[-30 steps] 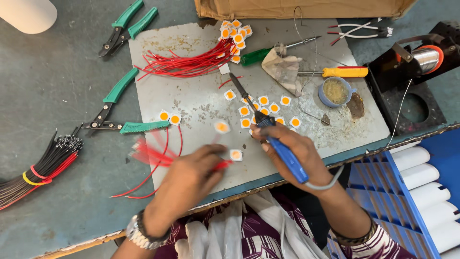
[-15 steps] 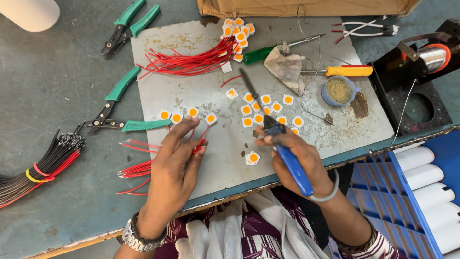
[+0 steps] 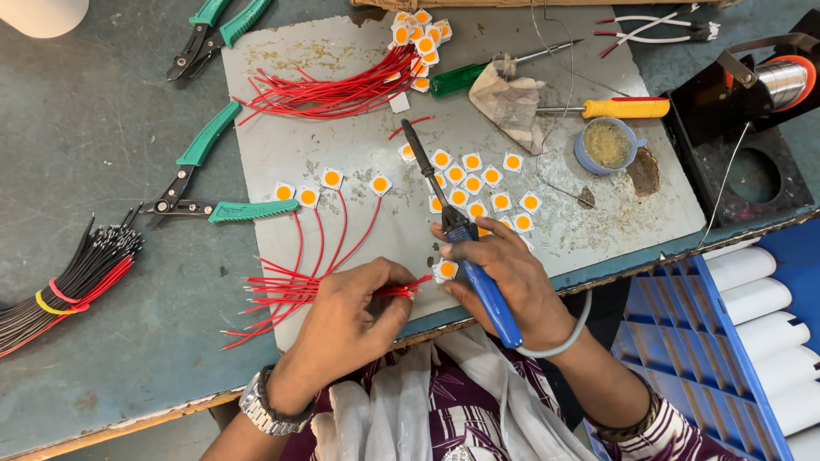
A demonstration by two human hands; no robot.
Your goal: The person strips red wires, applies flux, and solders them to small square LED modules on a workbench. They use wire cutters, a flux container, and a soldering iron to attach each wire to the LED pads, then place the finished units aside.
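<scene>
My left hand [image 3: 350,320] pinches a red wire [image 3: 401,290] near the front edge of the grey work plate [image 3: 359,222]; the wire's end meets a small white square chip with an orange centre [image 3: 444,270]. My right hand [image 3: 504,277] grips a blue-handled soldering iron [image 3: 465,248], its dark tip pointing away toward a cluster of several loose chips [image 3: 478,183]. Left of my hands, several chips [image 3: 329,183] lie in a row, each with a red wire attached and trailing toward me.
A bundle of red wires [image 3: 333,85] and more chips [image 3: 418,34] lie at the plate's far side. Green-handled pliers [image 3: 213,34], wire strippers [image 3: 201,179], two screwdrivers, a flux tin [image 3: 606,143], a solder spool stand [image 3: 760,94] and a black-and-red wire bundle [image 3: 68,282] surround it.
My left hand drew back from the row of wired chips to the plate's front edge and took up a red wire. My right hand shifted slightly toward the chip there.
</scene>
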